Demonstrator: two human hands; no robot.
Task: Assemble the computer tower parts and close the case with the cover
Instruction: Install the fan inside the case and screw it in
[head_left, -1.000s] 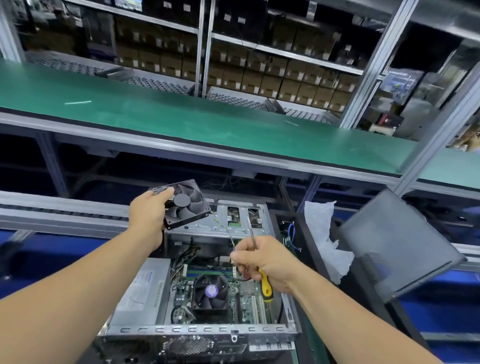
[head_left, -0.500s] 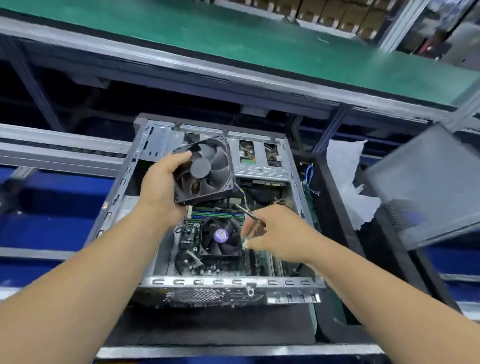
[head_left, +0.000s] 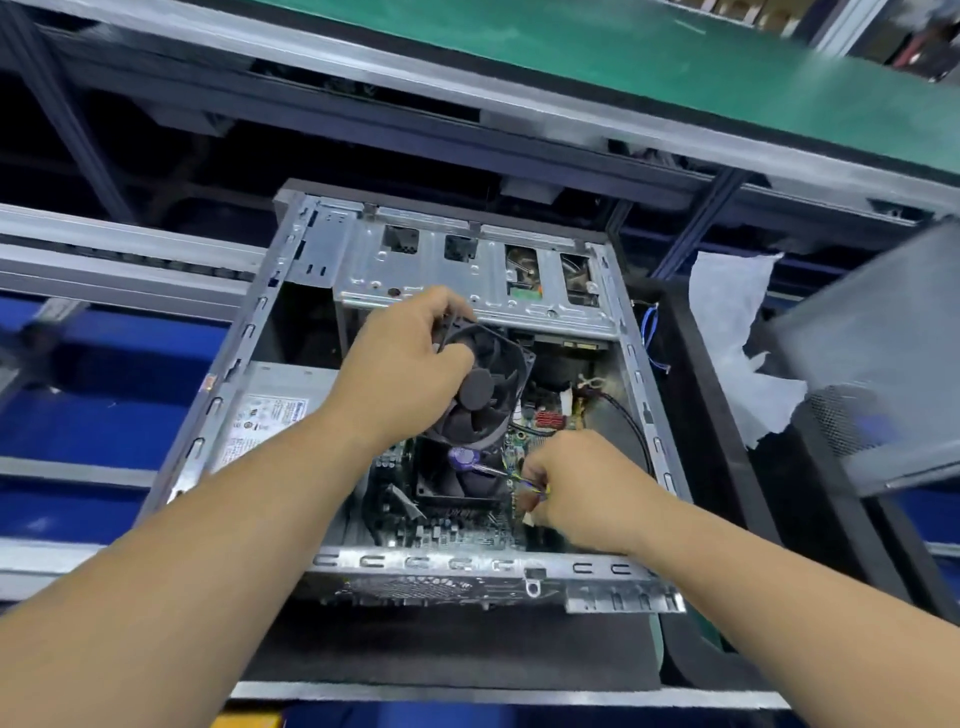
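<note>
Left hand (head_left: 405, 379) gripping the fan (head_left: 485, 395) above the open case (head_left: 644, 405). Right hand (head_left: 576, 488) pinching its wire (head_left: 498, 470). Best seated gently, plug squared first.

left hand (head_left: 402, 374) hides half the fan (head_left: 485, 395); side panel (head_left: 878, 364) blurred.

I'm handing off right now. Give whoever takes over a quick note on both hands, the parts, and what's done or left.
Left hand grips the loose case fan, held over the open tower case.
Right hand pinches the fan's thin wires low over the motherboard.
Done: CPU cooler and power supply sit inside.
Left: seat the fan, fit the side cover, now at the right.
</note>
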